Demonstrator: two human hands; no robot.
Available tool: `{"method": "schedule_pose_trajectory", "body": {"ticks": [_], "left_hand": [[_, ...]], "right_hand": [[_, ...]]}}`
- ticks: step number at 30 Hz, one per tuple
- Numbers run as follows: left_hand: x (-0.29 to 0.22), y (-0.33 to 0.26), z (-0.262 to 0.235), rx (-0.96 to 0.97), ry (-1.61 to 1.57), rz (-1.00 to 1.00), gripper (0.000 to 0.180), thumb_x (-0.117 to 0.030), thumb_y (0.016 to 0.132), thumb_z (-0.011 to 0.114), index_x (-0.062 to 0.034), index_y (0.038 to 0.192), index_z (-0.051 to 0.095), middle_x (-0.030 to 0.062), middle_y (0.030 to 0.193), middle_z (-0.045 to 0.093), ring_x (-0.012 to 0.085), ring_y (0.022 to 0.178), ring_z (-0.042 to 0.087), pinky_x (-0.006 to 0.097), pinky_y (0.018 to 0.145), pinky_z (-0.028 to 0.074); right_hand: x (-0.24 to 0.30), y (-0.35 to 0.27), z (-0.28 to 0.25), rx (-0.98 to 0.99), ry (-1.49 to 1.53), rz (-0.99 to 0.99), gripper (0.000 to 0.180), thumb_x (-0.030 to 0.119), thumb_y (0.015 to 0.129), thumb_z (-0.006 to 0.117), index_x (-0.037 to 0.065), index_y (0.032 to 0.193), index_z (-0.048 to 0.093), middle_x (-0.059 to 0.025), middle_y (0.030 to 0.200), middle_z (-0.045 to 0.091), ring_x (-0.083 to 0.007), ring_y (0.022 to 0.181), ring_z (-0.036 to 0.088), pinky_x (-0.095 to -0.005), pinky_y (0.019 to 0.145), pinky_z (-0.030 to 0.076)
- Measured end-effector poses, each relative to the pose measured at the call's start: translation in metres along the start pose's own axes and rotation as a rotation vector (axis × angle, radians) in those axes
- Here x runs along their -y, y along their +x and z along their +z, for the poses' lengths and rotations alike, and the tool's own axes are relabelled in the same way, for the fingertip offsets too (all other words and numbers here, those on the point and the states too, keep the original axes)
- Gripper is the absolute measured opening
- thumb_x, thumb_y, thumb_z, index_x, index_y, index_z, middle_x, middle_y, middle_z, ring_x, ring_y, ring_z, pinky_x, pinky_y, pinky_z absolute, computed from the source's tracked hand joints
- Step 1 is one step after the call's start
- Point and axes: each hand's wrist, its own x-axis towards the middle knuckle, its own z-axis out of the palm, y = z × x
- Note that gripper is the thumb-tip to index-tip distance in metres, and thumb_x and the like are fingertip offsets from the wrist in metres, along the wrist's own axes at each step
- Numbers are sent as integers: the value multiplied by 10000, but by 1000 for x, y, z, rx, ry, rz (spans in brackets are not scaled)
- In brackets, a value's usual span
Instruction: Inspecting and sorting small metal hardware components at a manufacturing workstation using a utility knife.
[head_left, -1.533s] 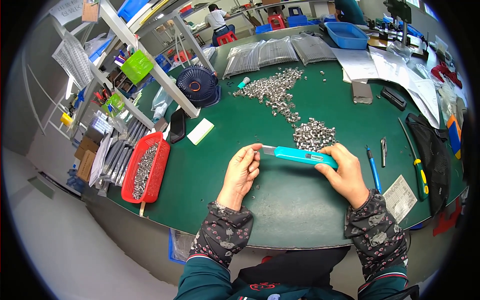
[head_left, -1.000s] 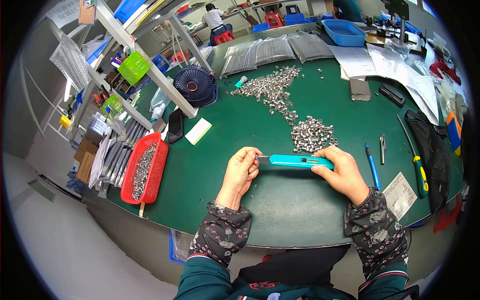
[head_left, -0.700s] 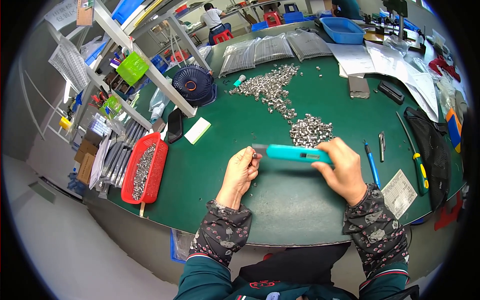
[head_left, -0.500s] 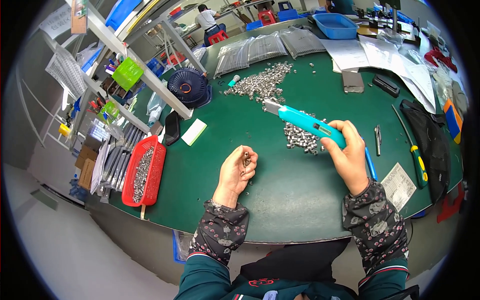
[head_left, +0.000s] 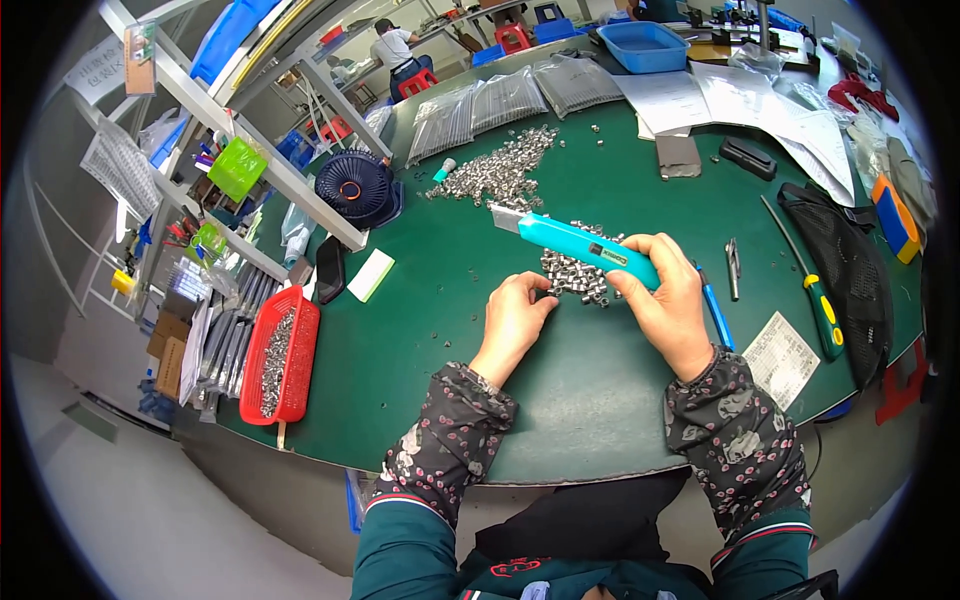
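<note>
The right hand grips a turquoise utility knife, long axis pointing up-left. The left hand pinches at the small metal parts lying between both hands on the counter.

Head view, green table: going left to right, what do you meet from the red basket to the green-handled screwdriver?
red basket → white card → left hand → right hand holding the turquoise utility knife → small grey tool → paper slip → green-handled screwdriver.
</note>
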Motion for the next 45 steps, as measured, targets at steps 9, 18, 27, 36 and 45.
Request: {"method": "schedule_pose_trajectory", "body": {"ticks": [9, 18, 27, 36, 45], "left_hand": [[5, -4, -19, 100, -445, -93, 159, -121, 763, 615, -33, 883, 558, 61, 764, 545, 118, 536, 448, 249, 446, 360], [50, -36, -49, 137, -1640, -230, 85, -38, 829, 476, -44, 908, 507, 65, 824, 526, 53, 495, 353, 155, 354, 242], [52, -32, -50, 141, -1562, -231, 168, -94, 875, 481, 2, 1002, 534, 32, 795, 518, 32, 497, 337, 145, 359, 238], [56, -32, -46, 177, -1545, -153, 139, -87, 863, 521, -18, 980, 551, 7, 726, 497, 22, 476, 317, 142, 357, 229], [55, -33, -45, 119, -1446, -211, 144, -158, 862, 543, -18, 896, 555, -7, 659, 470, 20, 454, 299, 146, 367, 223]], "right_hand": [[2, 1, 0, 34, -2, 24, 258, 134, 697, 675, 28, 893, 545, -95, 780, 542, -264, 690, 551, -325, 606, 434], [-4, -6, 4, 237, 54, 30, 245, 142, 696, 663, 10, 870, 553, -110, 776, 544, -246, 699, 554, -313, 612, 430], [-8, -7, 6, 448, 79, 93, 275, 179, 696, 664, -10, 875, 575, -127, 784, 565, -250, 695, 560, -329, 608, 429], [-3, -7, 3, 556, 28, 184, 272, 151, 707, 652, -26, 903, 585, -129, 797, 586, -221, 729, 570, -303, 650, 436], [-1, -8, 3, 531, -32, 163, 277, 177, 703, 657, -17, 890, 594, -135, 781, 583, -241, 701, 574, -320, 610, 434]]}}
